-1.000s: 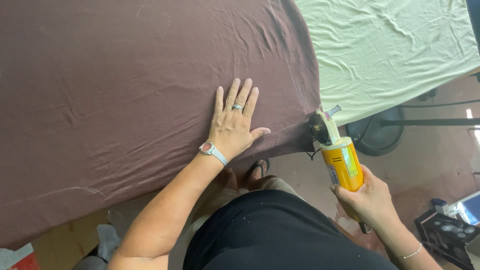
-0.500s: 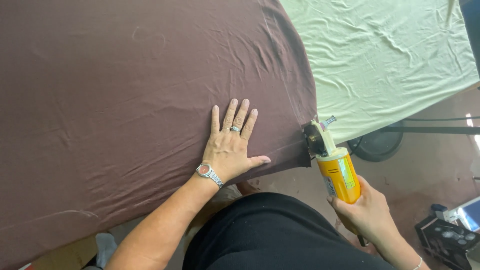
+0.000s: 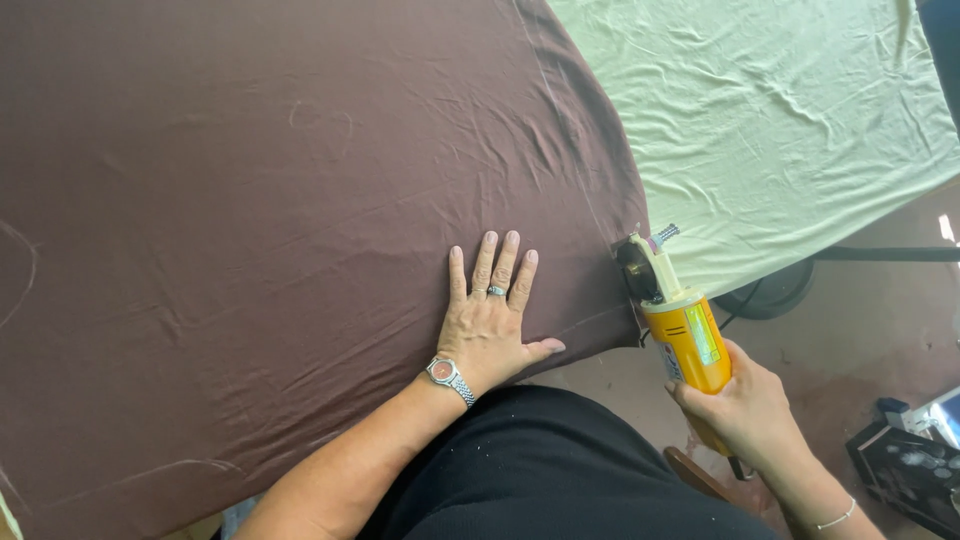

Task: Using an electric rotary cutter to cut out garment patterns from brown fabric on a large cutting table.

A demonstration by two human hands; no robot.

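Observation:
A large brown cloth (image 3: 250,200) with faint chalk lines covers the table. My left hand (image 3: 490,315) lies flat on it near the front edge, fingers spread, with a ring and a wristwatch. My right hand (image 3: 750,415) grips the yellow body of a handheld electric fabric cutter (image 3: 675,310). The cutter's blade head touches the brown cloth's right edge, where it meets the pale green cloth (image 3: 780,130).
The pale green cloth spreads over the table's right part. Below its edge a dark round stand base (image 3: 770,292) sits on the reddish floor. A dark box-like object (image 3: 915,470) lies at the lower right. My black garment fills the bottom centre.
The cutter has moved slightly forward along the brown cloth's right edge. My left hand has shifted a little along the cloth, still flat.

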